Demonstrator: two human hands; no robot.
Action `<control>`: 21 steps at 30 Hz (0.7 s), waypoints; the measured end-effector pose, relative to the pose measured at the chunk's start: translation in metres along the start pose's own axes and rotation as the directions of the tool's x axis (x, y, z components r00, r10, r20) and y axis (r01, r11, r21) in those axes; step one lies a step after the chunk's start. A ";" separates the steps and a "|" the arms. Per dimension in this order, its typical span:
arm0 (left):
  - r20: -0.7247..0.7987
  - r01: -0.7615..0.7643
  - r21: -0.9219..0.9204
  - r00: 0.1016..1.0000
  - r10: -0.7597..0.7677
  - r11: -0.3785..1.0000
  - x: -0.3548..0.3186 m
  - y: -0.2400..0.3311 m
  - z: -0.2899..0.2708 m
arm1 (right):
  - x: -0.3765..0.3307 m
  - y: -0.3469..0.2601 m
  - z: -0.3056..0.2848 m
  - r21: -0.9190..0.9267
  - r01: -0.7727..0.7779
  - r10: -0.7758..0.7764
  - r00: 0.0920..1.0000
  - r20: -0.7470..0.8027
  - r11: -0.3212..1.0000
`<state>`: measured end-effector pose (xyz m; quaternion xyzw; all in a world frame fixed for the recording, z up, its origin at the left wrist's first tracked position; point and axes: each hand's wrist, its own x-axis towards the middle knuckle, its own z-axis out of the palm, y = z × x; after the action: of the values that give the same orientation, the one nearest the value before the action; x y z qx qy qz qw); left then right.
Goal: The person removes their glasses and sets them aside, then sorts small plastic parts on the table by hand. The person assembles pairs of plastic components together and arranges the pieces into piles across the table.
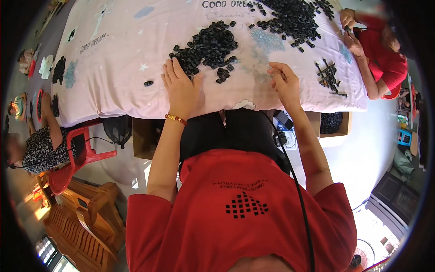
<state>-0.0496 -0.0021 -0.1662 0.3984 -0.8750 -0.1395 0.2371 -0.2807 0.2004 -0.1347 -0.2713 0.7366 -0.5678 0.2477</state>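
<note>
At the near edge of the surface (113, 97), draped in a pale pink cloth, I've got both hands in view. The left hand (181, 88) lies flat, fingers spread wide, its fingertips touching the nearer heap of small black plastic pieces (208, 47); a beaded bracelet (176, 119) sits on that wrist. The right hand (283, 81) hovers just above the cloth, fingers curled narrow and pinched together — I cannot tell whether anything sits between them, it's too small to see. One stray black piece (148, 83) lies just left of the left hand. A second, bigger heap (290, 18) runs off the top edge, cut short. Far right, a cluster of thin black rods (328, 75), hard to read. Another person's hands (348, 25) work at the top right corner, partly cropped. A third person in a patterned top (41, 145) sits low left, half lost in the rim.
</note>
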 end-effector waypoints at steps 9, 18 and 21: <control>0.007 -0.034 -0.013 0.999 0.034 0.999 0.023 0.003 0.002 | -0.006 0.003 -0.005 0.002 -0.025 0.025 0.999 -0.031 1.000; 0.002 -0.015 0.052 1.000 0.015 0.999 0.035 -0.005 0.015 | -0.007 -0.005 -0.001 -0.032 -0.051 0.050 0.998 -0.046 0.998; 0.021 -0.034 0.072 0.999 0.033 0.997 0.033 0.003 0.011 | -0.004 -0.003 -0.005 -0.030 -0.072 0.070 0.996 -0.058 0.997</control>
<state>-0.0757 -0.0245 -0.1638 0.3906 -0.8883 -0.1075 0.2163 -0.2807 0.2058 -0.1308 -0.2325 0.7617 -0.5542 0.2423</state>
